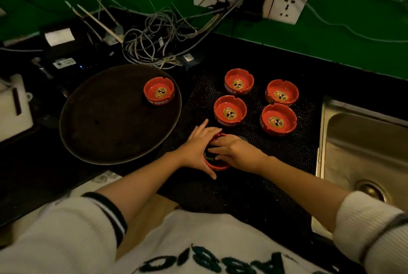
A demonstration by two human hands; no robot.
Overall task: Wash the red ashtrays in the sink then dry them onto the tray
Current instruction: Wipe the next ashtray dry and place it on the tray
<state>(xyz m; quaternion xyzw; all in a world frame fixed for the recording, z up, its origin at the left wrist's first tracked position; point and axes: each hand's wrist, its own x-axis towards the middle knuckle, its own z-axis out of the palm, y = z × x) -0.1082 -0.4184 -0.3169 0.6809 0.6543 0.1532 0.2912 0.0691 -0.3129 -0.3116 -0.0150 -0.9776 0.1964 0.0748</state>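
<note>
Both hands, left hand (199,143) and right hand (235,151), cup one ashtray (217,166).

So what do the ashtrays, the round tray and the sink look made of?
Ashtrays: probably glazed ceramic or painted glass, going by the glossy red surface and thick notched rims. Round tray: dark and matte, perhaps rubber-lined plastic; hard to tell. Sink: stainless steel, brushed grey sheen.

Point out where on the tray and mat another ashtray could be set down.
The round tray is bare except one ashtray at its far right edge. The mat is bare between both forearms and the sink. Crowded: four ashtrays on the far mat; both hands work another nearer.
</note>
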